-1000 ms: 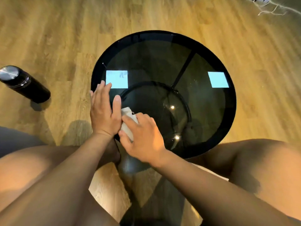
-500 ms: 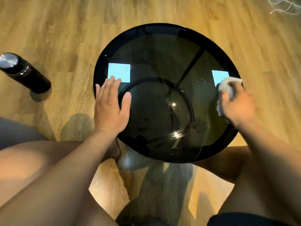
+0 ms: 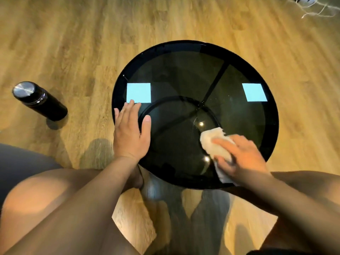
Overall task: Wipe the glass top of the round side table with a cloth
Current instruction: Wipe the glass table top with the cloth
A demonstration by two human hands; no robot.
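The round side table (image 3: 184,46) has a dark glass top with a black rim, and its frame shows through the glass. My left hand (image 3: 130,133) lies flat on the glass at the near left edge, fingers straight. My right hand (image 3: 242,159) grips a crumpled white cloth (image 3: 211,138) and presses it on the glass at the near right. Part of the cloth sticks out past my fingers toward the centre, and another part hangs out under my palm.
A black bottle with a silver cap (image 3: 39,101) stands on the wooden floor left of the table. My bare knees flank the table's near edge. Some white object with cords (image 3: 312,4) lies on the floor at the far right.
My right hand swept the cloth from beside my left hand out to the right rim, then came back toward the near right middle. My left hand has stayed flat in place.
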